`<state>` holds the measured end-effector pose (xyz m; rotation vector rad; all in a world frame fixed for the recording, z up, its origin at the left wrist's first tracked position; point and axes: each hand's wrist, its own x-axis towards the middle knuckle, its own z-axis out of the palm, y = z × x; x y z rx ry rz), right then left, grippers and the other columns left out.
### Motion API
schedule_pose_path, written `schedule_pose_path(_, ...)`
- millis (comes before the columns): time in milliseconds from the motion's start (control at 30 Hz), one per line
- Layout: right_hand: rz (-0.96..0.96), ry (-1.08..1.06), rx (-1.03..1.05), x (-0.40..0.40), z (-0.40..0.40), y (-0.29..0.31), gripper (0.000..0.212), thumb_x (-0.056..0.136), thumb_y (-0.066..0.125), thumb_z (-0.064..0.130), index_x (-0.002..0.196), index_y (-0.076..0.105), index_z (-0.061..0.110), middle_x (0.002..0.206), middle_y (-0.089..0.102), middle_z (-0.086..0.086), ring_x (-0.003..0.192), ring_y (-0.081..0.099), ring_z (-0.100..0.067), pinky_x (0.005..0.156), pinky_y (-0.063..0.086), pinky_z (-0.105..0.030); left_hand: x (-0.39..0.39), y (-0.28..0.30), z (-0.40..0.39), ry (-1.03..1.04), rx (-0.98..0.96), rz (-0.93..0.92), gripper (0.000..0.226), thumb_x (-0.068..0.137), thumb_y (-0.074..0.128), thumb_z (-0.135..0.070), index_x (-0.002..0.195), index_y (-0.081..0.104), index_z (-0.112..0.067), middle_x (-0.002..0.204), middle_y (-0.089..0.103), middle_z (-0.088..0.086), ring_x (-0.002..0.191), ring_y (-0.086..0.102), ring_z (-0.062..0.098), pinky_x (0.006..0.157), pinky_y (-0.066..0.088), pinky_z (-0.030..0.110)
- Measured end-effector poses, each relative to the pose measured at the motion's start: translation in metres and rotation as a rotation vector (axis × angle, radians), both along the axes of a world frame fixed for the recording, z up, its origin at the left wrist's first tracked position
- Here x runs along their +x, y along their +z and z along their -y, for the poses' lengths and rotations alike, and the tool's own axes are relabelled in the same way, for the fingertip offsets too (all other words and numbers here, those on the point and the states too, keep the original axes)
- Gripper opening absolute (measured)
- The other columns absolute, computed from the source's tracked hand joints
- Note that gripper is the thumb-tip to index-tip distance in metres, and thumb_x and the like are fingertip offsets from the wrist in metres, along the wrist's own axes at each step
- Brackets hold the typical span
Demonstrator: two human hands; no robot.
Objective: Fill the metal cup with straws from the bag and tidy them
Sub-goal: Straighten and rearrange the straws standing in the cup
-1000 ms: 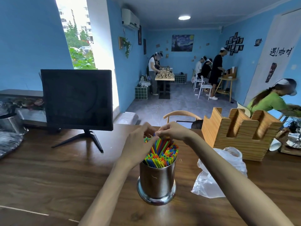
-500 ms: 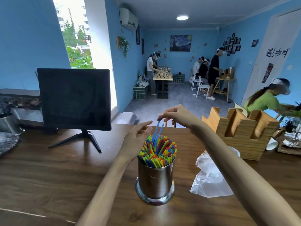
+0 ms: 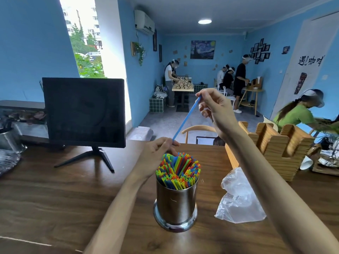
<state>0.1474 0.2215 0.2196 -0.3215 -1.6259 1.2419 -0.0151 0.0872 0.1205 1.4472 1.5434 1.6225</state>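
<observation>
A shiny metal cup [image 3: 175, 204] stands on the wooden table [image 3: 55, 195], packed with upright coloured straws [image 3: 178, 171]. High above the cup, my right hand [image 3: 214, 109] pinches the top end of a single blue straw [image 3: 186, 119], which slants down to the left. My left hand [image 3: 156, 156] is behind the cup's left rim, its fingers curled against the straws and touching the blue straw's lower end. A crumpled clear plastic bag [image 3: 238, 200] lies right of the cup.
A dark monitor [image 3: 84, 112] on a stand is at the back left. A wooden holder [image 3: 271, 149] stands at the back right. A metal pot [image 3: 9, 140] sits at the far left. Several people work in the room beyond the table.
My right hand has risen up and to the right, drawing a blue straw out of the bundle. My left hand stays by the cup's rim.
</observation>
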Motion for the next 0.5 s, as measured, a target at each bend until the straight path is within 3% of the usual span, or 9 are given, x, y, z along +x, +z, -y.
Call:
schedule_pose_path(133,-0.021,0.189,-0.235,0.006,-0.008,-0.013,0.015,0.104,0.053,0.019,0.099,0.066,0.012,0.084,0.063,0.000,0.066,0.056,-0.008,0.059,0.040,-0.019,-0.009,0.004,0.004,0.154,0.151,0.381,0.021,0.082,0.070,-0.037,0.091,0.080,-0.020,0.084,0.078,0.001,0.081,0.071,0.013,0.079,0.059,0.024)
schedule_pose_path(267,0.005,0.478,-0.454,0.012,-0.014,-0.043,0.016,0.093,0.060,0.020,0.104,0.069,0.011,0.091,0.067,-0.001,0.074,0.064,-0.012,0.063,0.050,-0.020,-0.021,0.012,0.009,0.178,0.310,0.858,0.016,0.074,0.081,-0.025,0.082,0.076,-0.012,0.076,0.076,0.003,0.069,0.073,0.010,0.068,0.060,0.022)
schedule_pose_path(367,0.070,0.594,-0.459,0.010,-0.017,-0.067,0.028,0.078,0.083,0.023,0.101,0.075,0.010,0.084,0.069,-0.004,0.077,0.067,-0.016,0.065,0.053,-0.022,-0.024,0.017,0.007,0.223,0.356,0.908,0.015,0.089,0.077,-0.023,0.077,0.079,-0.014,0.075,0.074,-0.001,0.071,0.070,0.008,0.071,0.059,0.020)
schedule_pose_path(500,0.259,0.641,-0.363,0.011,-0.025,-0.084,0.023,0.084,0.072,0.020,0.104,0.080,0.012,0.083,0.073,-0.006,0.078,0.068,-0.013,0.065,0.049,-0.020,-0.021,0.025,0.004,0.332,0.427,0.795,0.013,0.100,0.066,-0.023,0.098,0.076,-0.015,0.076,0.074,-0.006,0.074,0.069,0.009,0.068,0.058,0.020)
